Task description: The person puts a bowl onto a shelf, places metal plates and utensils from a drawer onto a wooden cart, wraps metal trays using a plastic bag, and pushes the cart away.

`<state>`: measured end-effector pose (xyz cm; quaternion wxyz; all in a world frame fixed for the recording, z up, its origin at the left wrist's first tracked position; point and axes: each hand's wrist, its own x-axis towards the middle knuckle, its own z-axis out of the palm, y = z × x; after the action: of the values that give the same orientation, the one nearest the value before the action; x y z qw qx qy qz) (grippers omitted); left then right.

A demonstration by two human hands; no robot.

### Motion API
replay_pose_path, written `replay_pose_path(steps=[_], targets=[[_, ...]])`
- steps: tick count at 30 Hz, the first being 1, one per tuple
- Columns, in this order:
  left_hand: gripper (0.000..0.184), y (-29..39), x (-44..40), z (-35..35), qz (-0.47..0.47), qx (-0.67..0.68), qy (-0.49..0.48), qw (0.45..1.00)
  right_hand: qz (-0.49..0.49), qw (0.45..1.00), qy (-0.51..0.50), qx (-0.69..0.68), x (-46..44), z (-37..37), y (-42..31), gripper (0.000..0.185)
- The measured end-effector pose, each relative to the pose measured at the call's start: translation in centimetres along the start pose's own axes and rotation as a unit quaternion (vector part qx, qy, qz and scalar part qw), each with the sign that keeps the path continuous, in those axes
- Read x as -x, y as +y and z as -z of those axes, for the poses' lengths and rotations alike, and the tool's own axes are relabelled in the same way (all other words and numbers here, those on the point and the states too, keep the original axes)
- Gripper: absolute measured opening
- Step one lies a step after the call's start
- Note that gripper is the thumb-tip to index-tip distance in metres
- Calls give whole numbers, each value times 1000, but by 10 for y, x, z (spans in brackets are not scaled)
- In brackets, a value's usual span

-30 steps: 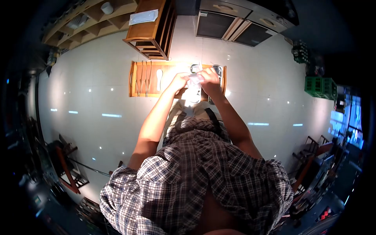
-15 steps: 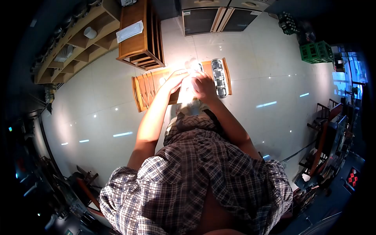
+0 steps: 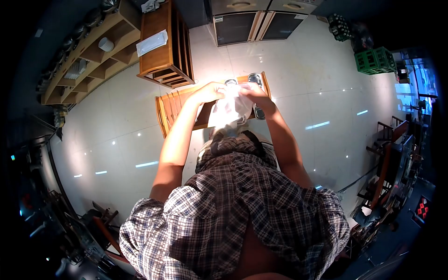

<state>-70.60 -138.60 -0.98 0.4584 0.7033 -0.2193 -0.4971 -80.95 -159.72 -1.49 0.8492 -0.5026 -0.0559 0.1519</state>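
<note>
A clear plastic bag (image 3: 229, 108) hangs spread between my hands, bright under the lamp. My left hand (image 3: 208, 93) pinches its upper left edge, and my right hand (image 3: 255, 93) grips its upper right edge. Below them lies a wooden tray (image 3: 161, 116). Metal compartment trays stand on its right part, one at the right end (image 3: 255, 79) and another partly hidden behind the bag (image 3: 231, 82). Several thin sticks (image 3: 175, 103) lie side by side on the left part of the wooden tray.
Beyond the tray stands a wooden cart (image 3: 156, 56) with a white packet (image 3: 152, 43) on top. Shelving (image 3: 93, 58) with a white cup (image 3: 106, 44) is at the upper left. A cabinet (image 3: 235, 29) stands ahead, a green crate (image 3: 374, 61) at the upper right, and chairs lower right.
The bag, bunched between my hands before, now hangs open and wide. My hands have moved apart. The view has turned, shifting the room and the tray.
</note>
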Motion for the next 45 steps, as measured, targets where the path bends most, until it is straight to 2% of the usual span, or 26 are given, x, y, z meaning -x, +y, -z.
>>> replay_pose_path(steps=[1, 2, 4, 8, 9, 10, 12, 16, 19, 20, 21, 22, 23, 24, 25, 26, 28, 30, 32, 33, 34, 36, 38, 40, 42, 45], targets=[[16, 2, -2, -2, -25, 32, 16, 999, 0, 1000, 0, 1, 1, 0, -1, 30], [16, 4, -3, -2, -26, 31, 15, 999, -24, 995, 22, -91, 2, -2, -3, 32], [16, 13, 1, -5, 35, 79, 133, 987, -72, 958, 64, -271, 3, -2, -5, 39], [13, 10, 0, -6, 17, 149, 185, 971, 5, 945, 14, -328, 6, 18, 33, 53], [12, 7, -1, -7, 9, 159, 194, 968, -34, 953, 92, -285, 7, 21, 40, 52], [12, 7, -2, -9, 11, 159, 192, 968, -34, 953, 94, -287, 7, 19, 41, 52], [12, 7, -4, -14, -1, 123, 196, 973, -135, 952, 213, -171, 9, 14, 44, 36], [14, 23, -3, -25, 14, 69, 185, 980, -99, 939, 315, -101, 8, 9, 57, 28], [14, 24, -1, -25, 59, 127, 130, 982, -57, 953, 280, -102, 8, 20, 69, 14], [14, 19, -3, -27, 45, 205, 120, 970, -56, 953, 280, -103, 10, 22, 71, 14], [14, 15, -5, -29, 31, 281, 109, 953, 34, 969, 229, -89, 12, 24, 73, 10], [14, 10, -6, -26, 31, 280, 108, 953, 124, 974, 174, -73, 13, 24, 73, 10], [13, 5, -8, -19, 26, 289, 89, 953, 185, 965, 181, -49, 11, 21, 76, 14], [13, 0, -10, -16, 21, 298, 70, 952, 185, 964, 182, -49, 13, 23, 75, 14], [13, 6, -8, -17, 21, 298, 69, 952, 191, 960, 180, 93, 17, 21, 61, 15], [12, 18, -5, -19, 56, 243, 88, 964, 193, 937, 174, 233, 20, 20, 52, 16], [13, 24, -4, -24, 90, 187, 107, 972, 204, 920, 161, 293, 24, 23, 51, 18], [16, 19, -8, -30, -22, -25, 140, 990, 213, 899, 147, 353, 27, 29, 51, 19], [21, 15, -9, -30, -53, -48, 141, 987, 146, 958, 156, 193, 31, 43, 65, 20], [21, 19, -6, -32, -46, -106, 158, 981, 156, 965, 169, 129, 29, 59, 90, 16], [22, 22, -6, -34, -39, -164, 176, 970, 157, 964, 169, 130, 28, 50, 75, 16], [31, 14, -8, -39, -30, -169, 157, 973, -41, 939, 267, 212, 28, 7, 17, 26], [38, 13, -10, -47, -111, -168, 162, 966, 49, 935, 247, 251, 27, -2, 18, 39], [43, 4, -16, -44, -100, -146, 136, 975, -17, 941, 172, 290, 25, -3, 27, 31], [33, 5, -17, -43, -55, -24, 136, 989, -47, 938, 185, 288, 25, -3, 26, 26], [24, -1, -16, -30, -10, -119, 88, 989, -112, 930, 209, 282, 26, -5, 22, 16]])
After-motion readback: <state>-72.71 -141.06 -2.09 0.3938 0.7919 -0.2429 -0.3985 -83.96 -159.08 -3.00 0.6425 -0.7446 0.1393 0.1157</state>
